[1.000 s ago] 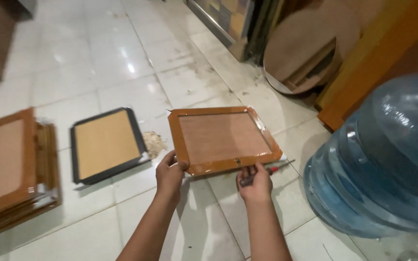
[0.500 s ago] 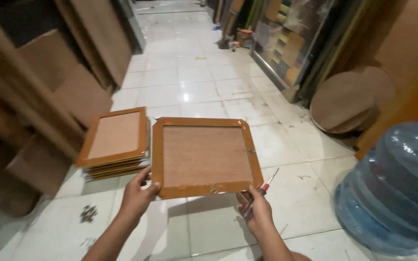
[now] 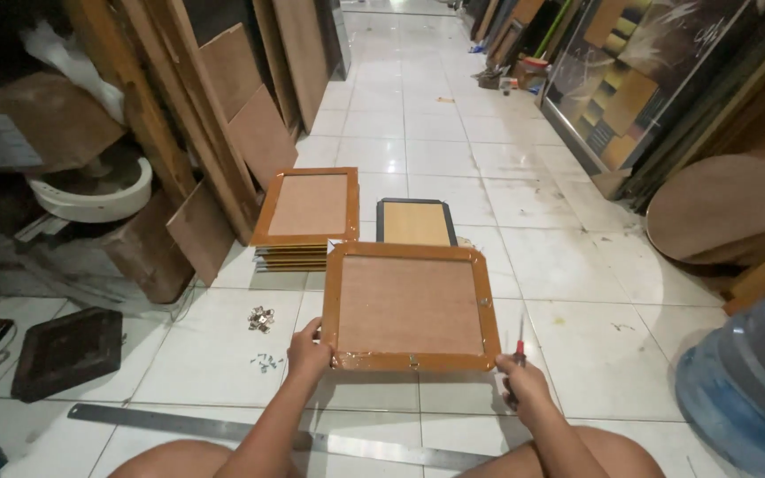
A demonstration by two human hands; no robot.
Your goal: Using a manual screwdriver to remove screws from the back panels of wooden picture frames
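Observation:
I hold a brown wooden picture frame (image 3: 409, 305) face down, its hardboard back showing, level above the tiled floor. My left hand (image 3: 309, 351) grips its near left corner. My right hand (image 3: 521, 381) is at the near right corner and also holds a red-handled screwdriver (image 3: 520, 341) upright. Beyond the frame lie a stack of similar brown frames (image 3: 305, 212) and a single black frame (image 3: 415, 222), both backs up.
Small metal clips (image 3: 261, 319) and screws (image 3: 266, 359) lie on the tiles at left. A steel ruler (image 3: 223, 430) lies near my knees. A dark tray (image 3: 68, 350), leaning boards (image 3: 223, 115), a blue water jug (image 3: 750, 389) and round boards (image 3: 728, 208) ring the spot.
The view has swung left and up the corridor. The frame stayed in both hands and now sits in front of the stack, with the black frame beyond it.

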